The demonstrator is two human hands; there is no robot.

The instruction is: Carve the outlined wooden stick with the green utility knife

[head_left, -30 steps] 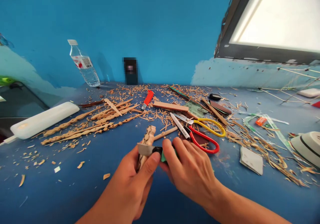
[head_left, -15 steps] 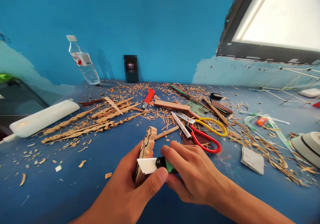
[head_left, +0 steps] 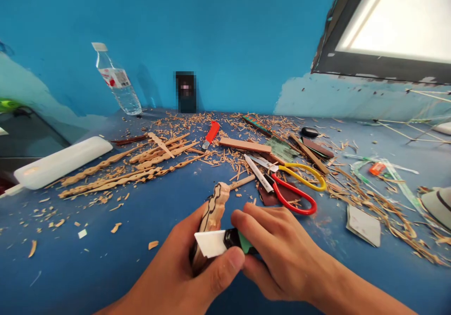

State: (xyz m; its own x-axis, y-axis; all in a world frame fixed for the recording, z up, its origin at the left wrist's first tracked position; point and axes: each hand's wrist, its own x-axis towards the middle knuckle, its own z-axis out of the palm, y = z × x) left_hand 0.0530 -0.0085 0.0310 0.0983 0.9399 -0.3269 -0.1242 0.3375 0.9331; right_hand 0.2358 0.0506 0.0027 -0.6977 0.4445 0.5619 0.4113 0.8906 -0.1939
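Wrapped in my left hand [head_left: 192, 261] is a piece of wood [head_left: 215, 207] with a wavy dark line drawn along it and notched edges. My right hand [head_left: 273, 249] is closed round the green and black handle of a utility knife [head_left: 212, 243]. The knife's broad blade lies across the wood and points left. My left thumb presses by the base of the blade and handle. Beyond my right hand, scissors [head_left: 299, 176] with red and yellow handles lie beside a white marker pen [head_left: 258, 173].
Wavy carved wood strips [head_left: 116, 179] and shavings cover much of the blue table [head_left: 116, 268]. A red box cutter [head_left: 211, 135] lies in the middle. At the back left stands a water bottle [head_left: 120, 87]; a white power strip [head_left: 65, 161] is nearer.
Both hands, with the wood and knife, have shifted slightly right and down in view. The blade still lies across the wood.
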